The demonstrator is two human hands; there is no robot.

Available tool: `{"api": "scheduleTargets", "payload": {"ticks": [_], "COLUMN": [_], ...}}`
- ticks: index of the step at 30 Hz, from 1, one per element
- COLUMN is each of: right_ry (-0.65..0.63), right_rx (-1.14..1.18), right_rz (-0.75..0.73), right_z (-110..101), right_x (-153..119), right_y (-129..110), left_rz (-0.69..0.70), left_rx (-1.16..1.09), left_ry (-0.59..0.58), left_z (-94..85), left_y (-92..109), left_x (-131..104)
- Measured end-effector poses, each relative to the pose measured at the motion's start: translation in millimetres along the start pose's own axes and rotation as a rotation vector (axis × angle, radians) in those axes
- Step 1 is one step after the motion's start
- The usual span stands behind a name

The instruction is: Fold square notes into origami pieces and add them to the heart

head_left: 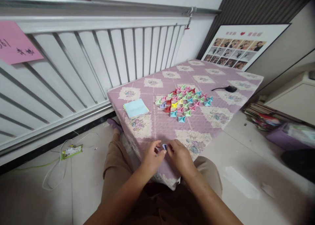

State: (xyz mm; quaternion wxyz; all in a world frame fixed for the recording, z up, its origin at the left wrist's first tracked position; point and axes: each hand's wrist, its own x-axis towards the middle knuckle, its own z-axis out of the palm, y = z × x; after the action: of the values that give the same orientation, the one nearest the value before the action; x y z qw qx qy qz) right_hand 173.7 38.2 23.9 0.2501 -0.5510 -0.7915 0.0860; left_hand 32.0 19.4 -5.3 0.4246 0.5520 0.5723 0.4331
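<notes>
At the near corner of the table, a small folded piece of pale purple paper [164, 147] is between my two hands. My right hand [180, 157] pinches its right side with thumb and fingers. Curled fingers and the thumb of my left hand [152, 156] close on its left side; part of the paper is hidden by them. Beyond my hands, several folded paper pieces [180, 101] in pink, green, red, yellow and blue stand in slanted rows. A stack of square paper sheets [136, 108], light blue on top, lies to the left.
The purple floral tablecloth [162, 126] covers the table. A black object with a cord [230, 88] lies far right on it. A photo board [232, 47] leans at the back, and a white radiator [137, 51] runs along the left. A power strip [72, 151] with cables is on the floor.
</notes>
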Motion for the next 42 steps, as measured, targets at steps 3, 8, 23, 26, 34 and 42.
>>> {"api": "scheduleTargets", "payload": {"ticks": [3, 8, 23, 26, 34, 42], "right_ry": [0.092, 0.103, 0.056, -0.004, -0.126, -0.192], "right_rx": [0.150, 0.274, 0.247, 0.200, 0.043, 0.063], "right_rz": [0.074, 0.202, -0.053, -0.202, -0.312, -0.264], "right_z": [6, 11, 4, 1, -11, -17], "right_x": [-3, -8, -12, -13, -19, -17], "right_y": [-5, -19, -29, -27, -25, -24], "left_rz": [-0.077, -0.037, 0.238, 0.231, 0.218, 0.228], "left_rx": [-0.197, -0.205, 0.604, 0.650, 0.656, 0.457], "left_ry": [0.024, 0.054, -0.199, -0.245, -0.284, -0.331], "left_z": [8.5, 3.7, -37.9, -44.4, -49.0, -54.3], "left_y": [7, 14, 26, 29, 35, 41], "left_x": [-6, -8, -1, 1, 2, 3]}}
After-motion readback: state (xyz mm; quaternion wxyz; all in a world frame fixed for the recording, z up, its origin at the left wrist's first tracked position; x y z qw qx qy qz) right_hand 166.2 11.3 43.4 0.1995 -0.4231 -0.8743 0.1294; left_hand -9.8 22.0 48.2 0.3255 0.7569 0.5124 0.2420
